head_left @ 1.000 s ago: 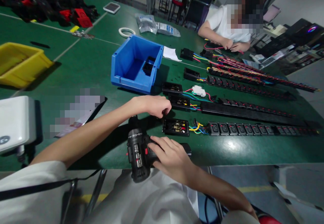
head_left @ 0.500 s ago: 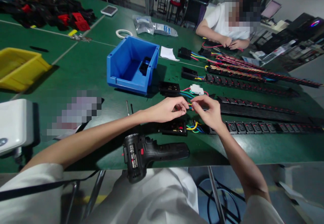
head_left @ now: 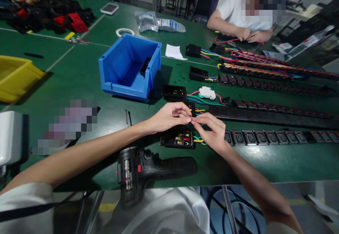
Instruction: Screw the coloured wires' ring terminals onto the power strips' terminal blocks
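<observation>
My left hand [head_left: 172, 117] and my right hand [head_left: 212, 131] meet at their fingertips above the rows of black parts. Both are pinched closed, and whatever lies between the fingertips is too small to name. Just below them is an open black box [head_left: 180, 138] with brass and red pieces inside and yellow, green and blue wires. Partly behind the fingers lies another black box with yellow and red wires. A third black box [head_left: 174, 91] is wired to a white connector [head_left: 207, 93]. Long black socket strips [head_left: 261, 137] extend to the right.
A black power drill [head_left: 156, 168] lies at the near table edge. Left of the hands are a blue bin [head_left: 127, 68], a yellow bin [head_left: 18, 75] and a blurred flat object. Across the table [head_left: 87, 64], a person in white handles red wires.
Both hands have moved slightly down and left, from above the wires of the middle box to between it and the nearest box. The view has shifted a little.
</observation>
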Demonstrator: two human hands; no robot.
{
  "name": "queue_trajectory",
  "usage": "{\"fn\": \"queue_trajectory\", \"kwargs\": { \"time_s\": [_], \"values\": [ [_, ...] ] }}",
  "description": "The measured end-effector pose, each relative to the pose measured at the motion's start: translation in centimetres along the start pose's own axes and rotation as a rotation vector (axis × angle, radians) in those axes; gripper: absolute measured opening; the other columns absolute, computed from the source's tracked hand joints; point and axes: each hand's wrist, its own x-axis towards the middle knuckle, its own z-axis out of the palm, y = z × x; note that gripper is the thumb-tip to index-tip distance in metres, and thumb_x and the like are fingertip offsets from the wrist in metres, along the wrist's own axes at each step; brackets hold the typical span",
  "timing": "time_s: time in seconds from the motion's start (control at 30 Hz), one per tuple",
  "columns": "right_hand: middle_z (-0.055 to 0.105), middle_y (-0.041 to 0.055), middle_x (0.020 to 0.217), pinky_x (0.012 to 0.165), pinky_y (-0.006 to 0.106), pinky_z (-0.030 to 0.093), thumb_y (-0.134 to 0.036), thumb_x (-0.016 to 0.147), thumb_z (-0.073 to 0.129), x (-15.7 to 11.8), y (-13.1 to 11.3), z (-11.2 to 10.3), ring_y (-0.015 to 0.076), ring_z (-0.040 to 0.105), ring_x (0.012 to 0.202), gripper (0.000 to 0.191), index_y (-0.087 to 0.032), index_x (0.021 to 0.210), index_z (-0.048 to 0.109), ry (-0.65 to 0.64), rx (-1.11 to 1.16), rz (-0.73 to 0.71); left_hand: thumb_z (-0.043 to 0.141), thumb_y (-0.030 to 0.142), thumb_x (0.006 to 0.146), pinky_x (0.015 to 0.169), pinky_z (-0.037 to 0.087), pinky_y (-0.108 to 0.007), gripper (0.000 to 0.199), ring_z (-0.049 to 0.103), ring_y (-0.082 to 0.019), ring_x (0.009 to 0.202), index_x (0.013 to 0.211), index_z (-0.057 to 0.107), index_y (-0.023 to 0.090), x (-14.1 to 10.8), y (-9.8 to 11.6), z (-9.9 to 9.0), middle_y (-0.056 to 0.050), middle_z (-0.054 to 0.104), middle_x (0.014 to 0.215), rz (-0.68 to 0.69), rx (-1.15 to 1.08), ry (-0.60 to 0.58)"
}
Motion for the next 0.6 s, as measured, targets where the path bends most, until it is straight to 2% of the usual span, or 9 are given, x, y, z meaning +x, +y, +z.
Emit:
{"fn": "queue_trajectory", "kwargs": {
  "time_s": [0.33,0.6],
  "values": [
    [0.067,0.0041,0.093,0.078,0.026,0.053,-0.004,0.077,0.064,-0.14,-0.07,0.2,0.0119,0.063,0.085,0.028,-0.018,0.102,0.062,-0.023,-0.059,-0.023,0.076,0.024,0.074,0.074,0.05,-0.022,0.026,0.063,-0.009,0.074,0.087,0.059,0.011,0.45,-0.5,-0.47,-0.003,0.066,0.08,0.006,-0.024,0.023],
    [0.065,0.0048,0.093,0.077,0.027,0.053,-0.005,0.078,0.063,-0.23,-0.09,0.35,0.0128,0.063,0.088,0.023,-0.018,0.097,0.064,0.014,-0.028,0.044,0.075,0.023,0.074,0.08,0.05,-0.024,0.025,0.063,-0.01,0.079,0.089,0.059,0.011,0.17,-0.44,-0.23,-0.002,0.065,0.083,0.006,0.003,-0.008]
  ]
}}
